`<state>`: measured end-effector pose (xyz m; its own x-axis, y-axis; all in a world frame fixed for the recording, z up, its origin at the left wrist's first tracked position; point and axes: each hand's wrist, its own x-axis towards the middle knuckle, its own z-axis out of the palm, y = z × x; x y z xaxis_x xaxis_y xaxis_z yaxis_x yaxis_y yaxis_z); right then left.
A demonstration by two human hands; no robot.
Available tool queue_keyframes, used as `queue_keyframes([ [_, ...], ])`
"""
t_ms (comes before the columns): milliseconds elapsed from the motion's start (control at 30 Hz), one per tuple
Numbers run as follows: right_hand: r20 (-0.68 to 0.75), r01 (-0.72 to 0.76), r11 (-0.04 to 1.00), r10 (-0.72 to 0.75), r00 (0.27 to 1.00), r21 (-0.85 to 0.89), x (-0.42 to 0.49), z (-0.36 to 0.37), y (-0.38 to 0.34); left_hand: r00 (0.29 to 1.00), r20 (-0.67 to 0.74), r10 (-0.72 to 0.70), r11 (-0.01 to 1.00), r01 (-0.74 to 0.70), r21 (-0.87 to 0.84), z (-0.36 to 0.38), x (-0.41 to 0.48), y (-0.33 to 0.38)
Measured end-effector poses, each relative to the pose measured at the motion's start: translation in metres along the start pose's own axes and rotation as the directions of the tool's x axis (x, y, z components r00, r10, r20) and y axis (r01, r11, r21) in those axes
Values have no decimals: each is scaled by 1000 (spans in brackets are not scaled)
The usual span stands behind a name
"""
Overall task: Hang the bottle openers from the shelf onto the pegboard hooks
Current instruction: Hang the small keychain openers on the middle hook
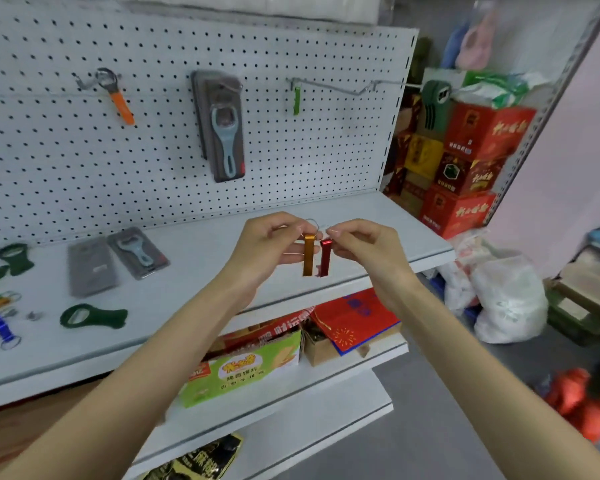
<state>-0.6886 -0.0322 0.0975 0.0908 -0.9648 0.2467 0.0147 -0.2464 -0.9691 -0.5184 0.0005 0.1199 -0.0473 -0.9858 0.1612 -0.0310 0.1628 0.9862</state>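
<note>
**Mia:** What are the hands doing?

**Tom:** The left hand (264, 251) holds a gold opener (308, 256). The right hand (368, 251) holds a red opener (325, 258). Both openers hang straight down, side by side and very close.

**Mia:** How are they held?

**Tom:** By the thin wire rings on top. The left fingers (283, 226) pinch the gold one's ring. The right fingers (343, 231) pinch the red one's ring. The rings are thin and blurry, so I can't tell if they are hooked together.

**Mia:** Where is that?

**Tom:** Up in the air, over the front part of the white shelf (194, 282) and lower than the pegboard (66, 161).

**Mia:** What hangs on the pegboard?

**Tom:** An orange opener (121, 103) hangs at the left. A blue-grey opener in a pack (224, 133) hangs in the middle. A green opener (296, 100) hangs on a long wire hook (343, 87) at the right, close to the board.

**Mia:** And on the shelf?

**Tom:** More things lie at the left. There is a packed opener (137, 252) with a grey pack (92, 266) just beside it. A dark green opener (92, 317) lies nearer the front. A blue opener (1, 328) lies at the far left.

**Mia:** What is next to the shelf?

**Tom:** Red boxes (478, 133) are stacked at the right. A white bag (506, 296) sits on the floor.
</note>
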Motion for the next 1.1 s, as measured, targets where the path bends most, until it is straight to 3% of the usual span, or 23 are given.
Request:
queue_keyframes([
  [300,-25,191,977,-194,981,-92,89,-48,-50,988,-74,138,989,-133,68,23,77,44],
  [667,27,210,977,-211,977,34,196,-97,-85,938,-284,198,978,-168,126,53,142,71],
  [1100,235,152,988,-156,959,36,257,-105,-86,834,-505,220,975,-168,147,84,175,75],
])
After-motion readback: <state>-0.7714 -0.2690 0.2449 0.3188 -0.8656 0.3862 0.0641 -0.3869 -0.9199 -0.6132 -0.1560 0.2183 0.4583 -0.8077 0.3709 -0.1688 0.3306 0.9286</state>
